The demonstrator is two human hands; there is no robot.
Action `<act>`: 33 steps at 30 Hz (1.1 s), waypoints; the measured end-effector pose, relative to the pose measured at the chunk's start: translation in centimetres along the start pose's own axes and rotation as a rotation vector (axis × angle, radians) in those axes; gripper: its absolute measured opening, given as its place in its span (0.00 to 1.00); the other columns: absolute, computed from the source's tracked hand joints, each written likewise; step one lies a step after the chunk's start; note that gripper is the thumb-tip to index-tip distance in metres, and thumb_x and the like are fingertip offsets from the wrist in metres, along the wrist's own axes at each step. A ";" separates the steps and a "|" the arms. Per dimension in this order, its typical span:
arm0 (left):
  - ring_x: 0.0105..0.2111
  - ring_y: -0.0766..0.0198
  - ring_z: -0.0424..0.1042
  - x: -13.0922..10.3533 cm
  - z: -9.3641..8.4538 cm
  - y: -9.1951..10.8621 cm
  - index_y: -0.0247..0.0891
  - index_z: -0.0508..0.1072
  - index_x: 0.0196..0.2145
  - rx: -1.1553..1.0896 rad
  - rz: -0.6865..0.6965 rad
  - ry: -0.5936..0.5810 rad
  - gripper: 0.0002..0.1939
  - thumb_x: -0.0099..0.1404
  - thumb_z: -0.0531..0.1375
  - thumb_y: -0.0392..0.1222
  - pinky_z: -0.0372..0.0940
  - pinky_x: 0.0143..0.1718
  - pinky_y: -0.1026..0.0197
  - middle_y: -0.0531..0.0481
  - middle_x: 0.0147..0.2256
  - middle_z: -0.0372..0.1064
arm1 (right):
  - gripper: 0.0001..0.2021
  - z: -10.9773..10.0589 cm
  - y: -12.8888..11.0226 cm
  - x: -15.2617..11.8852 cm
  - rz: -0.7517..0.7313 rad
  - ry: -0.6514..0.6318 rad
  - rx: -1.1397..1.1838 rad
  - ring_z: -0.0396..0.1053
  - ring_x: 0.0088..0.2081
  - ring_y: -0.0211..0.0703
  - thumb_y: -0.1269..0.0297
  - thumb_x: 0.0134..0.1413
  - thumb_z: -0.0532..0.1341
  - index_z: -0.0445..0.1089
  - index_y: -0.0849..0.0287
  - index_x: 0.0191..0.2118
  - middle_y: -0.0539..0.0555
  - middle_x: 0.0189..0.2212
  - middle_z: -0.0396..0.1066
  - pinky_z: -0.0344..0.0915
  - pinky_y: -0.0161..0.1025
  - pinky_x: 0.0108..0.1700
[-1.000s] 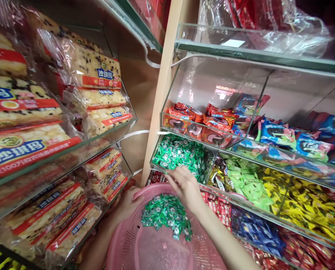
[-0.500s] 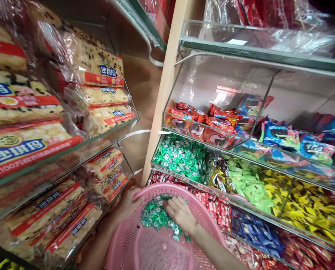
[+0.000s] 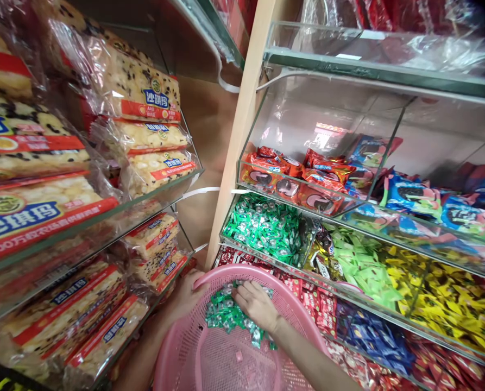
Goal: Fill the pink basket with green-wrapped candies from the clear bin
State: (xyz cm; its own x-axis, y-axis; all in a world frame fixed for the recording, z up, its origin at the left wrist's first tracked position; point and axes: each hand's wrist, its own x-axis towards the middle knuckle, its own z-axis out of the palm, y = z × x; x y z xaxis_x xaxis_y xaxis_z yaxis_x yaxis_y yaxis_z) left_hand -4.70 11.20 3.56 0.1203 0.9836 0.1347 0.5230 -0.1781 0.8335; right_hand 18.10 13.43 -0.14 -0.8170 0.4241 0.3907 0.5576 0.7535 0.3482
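A pink plastic basket (image 3: 172, 347) with perforated sides stands tilted toward me. My left hand (image 3: 189, 296) is closed around its left rim. Inside, small green-wrapped candies (image 3: 221, 312) lie heaped against the far wall, with a few strays lower down and a small pink piece (image 3: 238, 355) on the basket floor. My right hand (image 3: 256, 304) is down in the heap, its fingers curled over the candies and its fingertips partly hidden among them.
Behind the basket, a clear shelf bin holds more green candies (image 3: 264, 228). Light green (image 3: 360, 266) and yellow packets (image 3: 449, 298) lie to its right. Red biscuit packs (image 3: 291, 174) sit above. Bagged pastries (image 3: 140, 98) fill the left shelves, close to my left arm. A wooden post (image 3: 242, 119) divides the shelving.
My right hand has shifted slightly to the left and up over the green candies. My left hand stays on the basket rim. The camera view has moved slightly.
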 end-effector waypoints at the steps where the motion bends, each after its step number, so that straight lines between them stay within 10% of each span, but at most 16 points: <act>1: 0.28 0.63 0.64 0.0 0.0 0.0 0.34 0.70 0.24 0.001 0.000 -0.001 0.10 0.58 0.53 0.39 0.58 0.30 0.63 0.53 0.25 0.63 | 0.07 0.0 0.1 0.0 0.001 0.000 0.001 0.59 0.32 0.40 0.71 0.61 0.53 0.65 0.60 0.32 0.50 0.27 0.64 0.51 0.40 0.35; 21: 0.29 0.62 0.65 0.1 0.0 0.0 0.35 0.71 0.26 -0.008 -0.010 -0.002 0.09 0.57 0.53 0.39 0.58 0.32 0.63 0.52 0.26 0.65 | 0.06 0.3 0.3 -0.2 0.015 -0.001 -0.031 0.59 0.31 0.41 0.71 0.59 0.55 0.65 0.60 0.31 0.50 0.26 0.64 0.49 0.40 0.33; 33: 0.32 0.60 0.68 0.0 0.2 -0.2 0.33 0.73 0.29 -0.013 0.002 -0.009 0.10 0.57 0.52 0.38 0.60 0.34 0.61 0.48 0.29 0.69 | 0.08 -0.6 0.1 1.8 0.284 -0.143 0.028 0.61 0.32 0.43 0.62 0.58 0.57 0.63 0.58 0.29 0.51 0.28 0.66 0.51 0.41 0.34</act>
State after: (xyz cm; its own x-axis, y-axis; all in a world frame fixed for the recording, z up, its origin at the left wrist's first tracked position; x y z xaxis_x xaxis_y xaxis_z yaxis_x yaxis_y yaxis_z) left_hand -4.68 11.27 3.30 0.1292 0.9829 0.1314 0.5121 -0.1796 0.8400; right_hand 16.80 13.92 1.12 -0.6427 0.6842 0.3447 0.7638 0.6074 0.2184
